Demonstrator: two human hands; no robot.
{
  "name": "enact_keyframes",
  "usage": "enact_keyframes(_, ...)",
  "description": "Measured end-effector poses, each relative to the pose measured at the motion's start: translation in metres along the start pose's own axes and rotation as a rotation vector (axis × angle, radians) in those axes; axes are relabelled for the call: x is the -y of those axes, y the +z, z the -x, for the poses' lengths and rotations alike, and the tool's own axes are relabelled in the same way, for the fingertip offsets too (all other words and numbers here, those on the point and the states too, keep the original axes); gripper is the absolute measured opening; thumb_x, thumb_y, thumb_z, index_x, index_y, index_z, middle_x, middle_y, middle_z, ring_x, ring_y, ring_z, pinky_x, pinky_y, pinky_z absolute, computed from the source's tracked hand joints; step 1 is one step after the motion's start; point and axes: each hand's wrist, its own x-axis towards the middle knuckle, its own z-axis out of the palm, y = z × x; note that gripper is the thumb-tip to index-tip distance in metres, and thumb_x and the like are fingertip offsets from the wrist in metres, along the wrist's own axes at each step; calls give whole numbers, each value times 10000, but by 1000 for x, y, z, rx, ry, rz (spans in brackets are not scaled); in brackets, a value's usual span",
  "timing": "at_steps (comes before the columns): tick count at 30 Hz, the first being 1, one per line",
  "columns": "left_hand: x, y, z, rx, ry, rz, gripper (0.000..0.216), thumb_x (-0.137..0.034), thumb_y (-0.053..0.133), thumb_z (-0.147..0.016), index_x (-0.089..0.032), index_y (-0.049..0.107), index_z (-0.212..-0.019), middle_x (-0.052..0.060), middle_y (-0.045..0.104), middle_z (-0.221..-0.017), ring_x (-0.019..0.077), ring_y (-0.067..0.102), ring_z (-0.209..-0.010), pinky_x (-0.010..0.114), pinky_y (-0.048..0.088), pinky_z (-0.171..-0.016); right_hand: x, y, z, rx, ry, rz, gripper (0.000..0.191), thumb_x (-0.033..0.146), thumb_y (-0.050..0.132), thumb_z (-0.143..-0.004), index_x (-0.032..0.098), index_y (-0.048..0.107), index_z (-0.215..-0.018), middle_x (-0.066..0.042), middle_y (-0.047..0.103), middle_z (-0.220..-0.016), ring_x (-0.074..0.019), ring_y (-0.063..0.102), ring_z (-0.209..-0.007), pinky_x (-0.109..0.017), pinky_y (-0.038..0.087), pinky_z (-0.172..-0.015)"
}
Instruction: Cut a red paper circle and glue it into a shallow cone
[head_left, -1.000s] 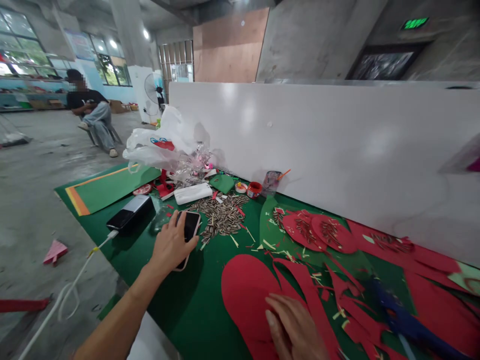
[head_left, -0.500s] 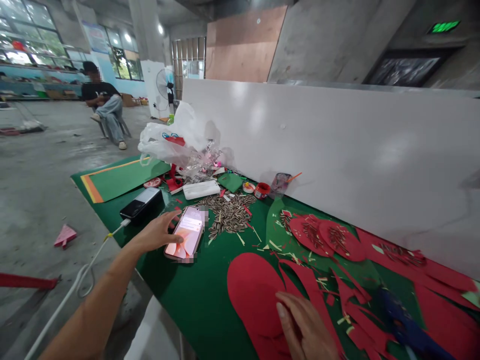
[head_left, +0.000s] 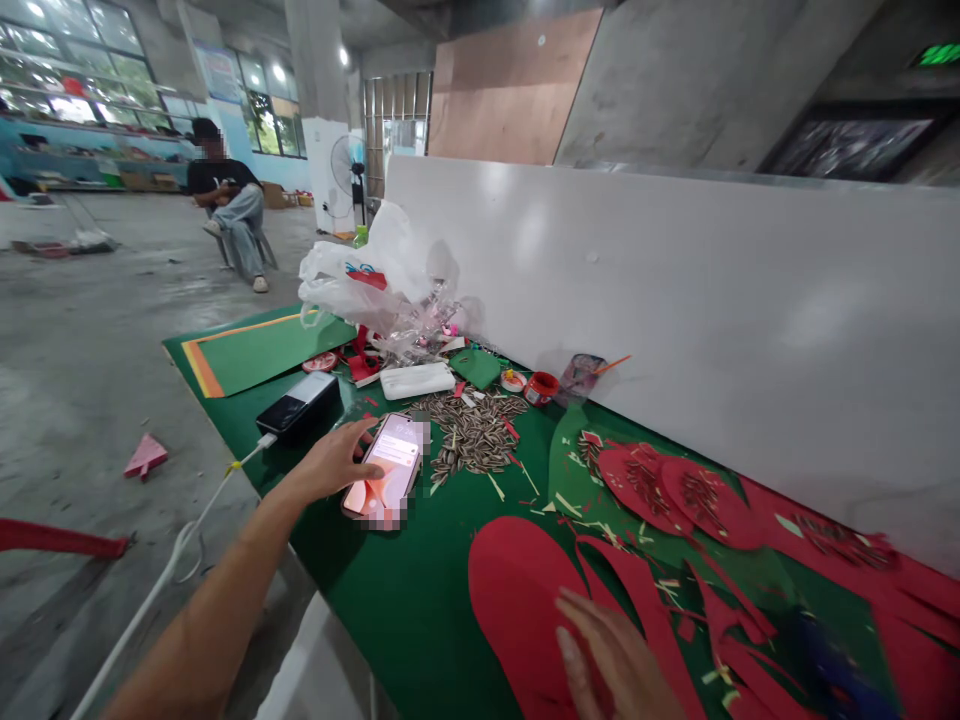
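Left hand: the left hand (head_left: pixel 341 465) is loosely open, fingertips at the side of the phone and thumb over its screen; whether the thumb presses, I cannot tell.
Phone: a flat smartphone with a lit pink-and-orange screen (head_left: pixel 395 462), face up on the green-topped table (head_left: pixel 420 600), between its left edge and the seeds.
Right hand: the right hand (head_left: pixel 615 655) is open, fingers extended over the red sheet.
Red sheet: a flat red piece with a rounded end (head_left: pixel 517 575), partly under the right hand, running off the bottom of the view.
Seeds: a loose heap of striped grey-brown seeds (head_left: pixel 480 430), just beside the phone, towards the table's back edge.
Charger side: a glossy black box-shaped device (head_left: pixel 298 405) near the left edge, a white cable (head_left: pixel 176 555) plugged into it and hanging over that edge.
Far left corner: flat green sheets with an orange-yellow border (head_left: pixel 274 350).
Back edge: a crumpled translucent plastic bag (head_left: pixel 341 285), a small open red jar (head_left: pixel 541 388) and a tall white panel (head_left: pixel 660 260).
Right part: red rounded cut-outs (head_left: pixel 711 505) bearing seeds; nearer, a blurred dark-blue object (head_left: pixel 840 655).
Beyond: a person seated on a chair (head_left: pixel 236 205).
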Motion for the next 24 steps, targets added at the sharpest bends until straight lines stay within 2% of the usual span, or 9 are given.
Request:
enact_keyframes(2,4,3,2,-39,-27,92,651,-498,544,-728,-170,430,-1278,66,620,-1015,194,592,-792,314,461,-725,19,-3,-25,20,-111,9,290,294,426,-871,225,594,-1097,-69,667,-1062,-226,646,-909,-345,537,-754)
enact_keyframes(4,9,8,5,-89,-51,150,573,-514,454,-789,-161,462,-1241,63,639,-976,194,601,-819,311,461,-740,41,-4,-57,135,-209,-51,308,260,442,-856,211,589,-1122,-77,638,-1132,-223,623,-964,-339,523,-793)
enact_keyframes(7,16,17,9,-183,-63,202,504,-500,391,-832,-155,511,-1179,73,649,-1008,204,601,-915,319,450,-802,66,6,-103,312,-260,-175,296,231,421,-862,198,586,-1106,-74,582,-1226,-216,599,-997,-361,495,-839)
enact_keyframes(11,22,23,11,-264,-73,368,468,-484,383,-848,-155,518,-1154,80,642,-1058,192,614,-914,315,463,-819,73,34,-140,421,-325,-273,295,251,415,-878,172,550,-1128,-76,526,-1293,-197,575,-1040,-324,473,-837)
enact_keyframes(16,19,21,10,-253,-88,485,470,-506,408,-834,-156,537,-1120,79,652,-1028,192,636,-841,320,487,-776,69,64,-157,522,-376,-293,316,326,410,-905,206,513,-1179,-34,567,-1247,-181,600,-991,-294,462,-821)
enact_keyframes(19,15,19,11,-267,-96,484,466,-512,414,-831,-158,557,-1097,72,663,-1004,193,640,-828,319,489,-769,62,77,-166,513,-250,-253,314,338,408,-909,224,523,-1178,-30,606,-1189,-195,617,-965,-310,476,-804)
enact_keyframes(22,13,19,12,-288,-110,494,473,-513,406,-836,-153,555,-1102,71,672,-977,190,644,-811,310,494,-745,51,85,-172,412,-53,-220,345,310,326,-938,201,486,-1223,-75,573,-1231,-213,580,-1050,-349,470,-840)
enact_keyframes(24,14,20,12,-298,-110,501,474,-513,404,-839,-152,553,-1105,71,674,-964,188,643,-799,309,494,-735,46,87,-171,345,6,-256,364,300,299,-945,189,446,-1258,-92,543,-1265,-196,578,-1051,-341,467,-853)
